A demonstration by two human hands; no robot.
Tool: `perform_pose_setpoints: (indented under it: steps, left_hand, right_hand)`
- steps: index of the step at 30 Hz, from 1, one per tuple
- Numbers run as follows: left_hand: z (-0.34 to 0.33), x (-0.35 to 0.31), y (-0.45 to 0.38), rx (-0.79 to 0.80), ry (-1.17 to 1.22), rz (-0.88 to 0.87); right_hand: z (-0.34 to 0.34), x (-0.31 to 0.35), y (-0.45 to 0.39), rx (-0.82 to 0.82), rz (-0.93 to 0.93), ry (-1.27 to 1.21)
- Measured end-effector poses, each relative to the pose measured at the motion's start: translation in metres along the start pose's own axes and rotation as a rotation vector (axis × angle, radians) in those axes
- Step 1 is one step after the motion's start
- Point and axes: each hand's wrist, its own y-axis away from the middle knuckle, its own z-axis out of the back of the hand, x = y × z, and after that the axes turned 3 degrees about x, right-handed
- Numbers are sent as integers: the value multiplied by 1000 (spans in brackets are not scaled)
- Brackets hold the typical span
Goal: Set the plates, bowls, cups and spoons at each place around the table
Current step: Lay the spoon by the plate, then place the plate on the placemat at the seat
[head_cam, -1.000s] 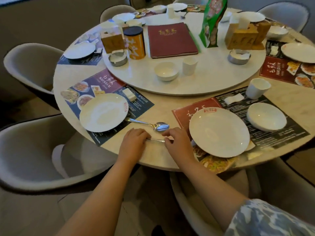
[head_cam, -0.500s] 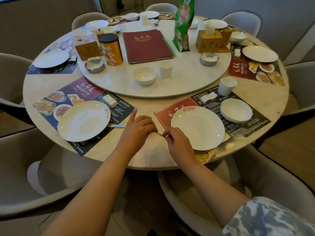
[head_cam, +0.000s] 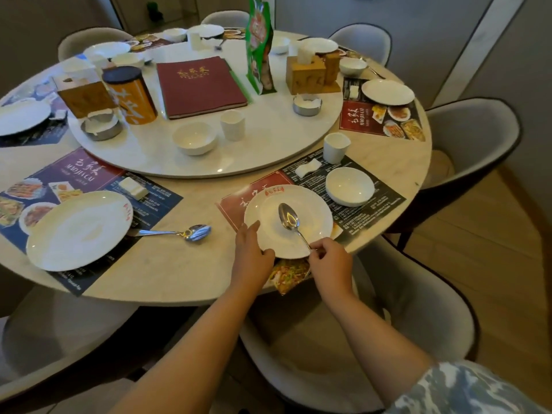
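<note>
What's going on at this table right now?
A person is setting places at a round dining table. The right hand holds a spoon by its handle, bowl end over the near plate, while the left hand rests on that plate's rim. This place already has a bowl and a cup. The place to the left has a plate with a second spoon lying beside it, but no bowl or cup yet.

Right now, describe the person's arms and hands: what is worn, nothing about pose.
Both forearms are bare, and the left hand and right hand wear no gloves, rings or watch that I can see. The right upper arm has a short sleeve in a blue-grey and white camouflage-like print.
</note>
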Motion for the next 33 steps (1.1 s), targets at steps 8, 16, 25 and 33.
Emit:
perform_pose_setpoints:
  steps: [8,16,25,33]
  left_hand:
    - [7,-6,6,-10,-22,-3]
    - [20,2,24,-127,25,8]
    - [89,45,46,-382,245,156]
    - [189,116,43,-545,252,189]
  right_hand:
    - [2,-3,3,41,-27,-9]
    - [4,15,20,14,102,422]
    - [-62,71,48,254,324,116]
    - [-152,142,75,393,302,-54]
